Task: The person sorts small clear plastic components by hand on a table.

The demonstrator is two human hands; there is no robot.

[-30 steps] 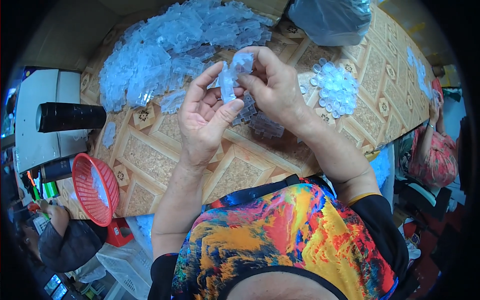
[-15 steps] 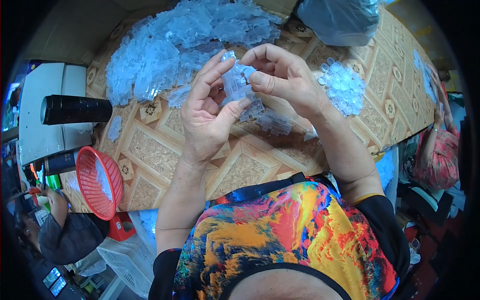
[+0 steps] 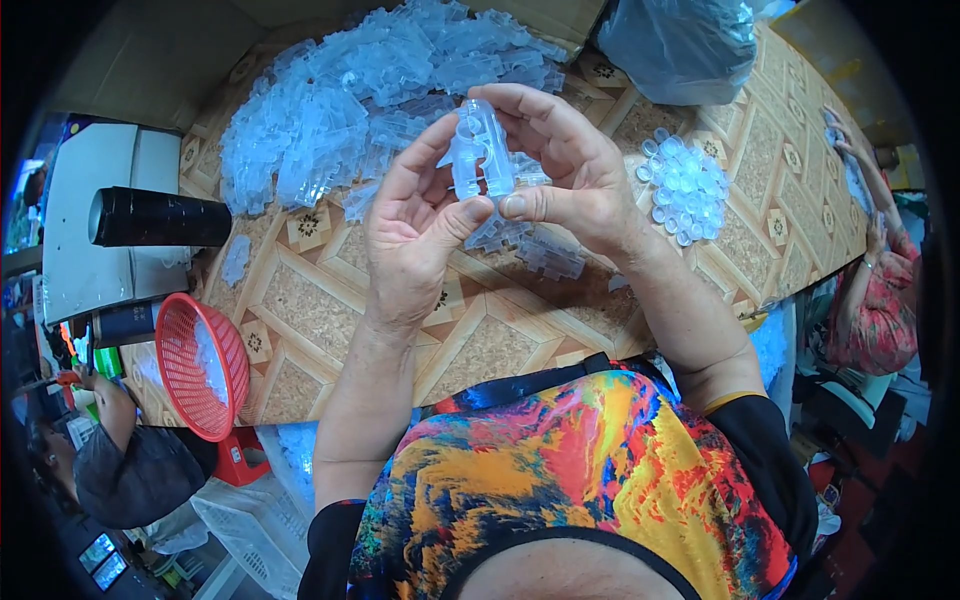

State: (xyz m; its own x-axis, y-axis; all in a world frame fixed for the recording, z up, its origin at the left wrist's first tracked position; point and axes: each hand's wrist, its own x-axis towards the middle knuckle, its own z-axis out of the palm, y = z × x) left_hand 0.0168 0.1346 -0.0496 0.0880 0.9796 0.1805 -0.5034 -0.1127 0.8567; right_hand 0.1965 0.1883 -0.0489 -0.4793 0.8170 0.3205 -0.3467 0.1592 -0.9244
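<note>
A clear moulded plastic piece (image 3: 478,150), with a rounded top and a gap in its middle, is held upright between both hands above the table. My left hand (image 3: 415,215) pinches its left side, thumb at the lower edge. Opposite, my right hand (image 3: 565,165) grips the right side, its thumb low on the piece and its fingers curled around behind. Below and behind the hands, a few similar clear plastic pieces (image 3: 548,258) lie on the patterned table (image 3: 500,330). Beyond them spreads a large heap of clear plastic pieces (image 3: 310,120).
Small clear round caps (image 3: 685,190) are piled at right, near a grey plastic bag (image 3: 680,50). On the left are a black cylinder (image 3: 160,218) and a red basket (image 3: 203,365) with clear pieces inside. Other people (image 3: 130,460) sit at both sides, one at right with hands on the table.
My right hand has shifted slightly left and its thumb has come down beside my left thumb. The clear piece has turned upright, its face now toward me.
</note>
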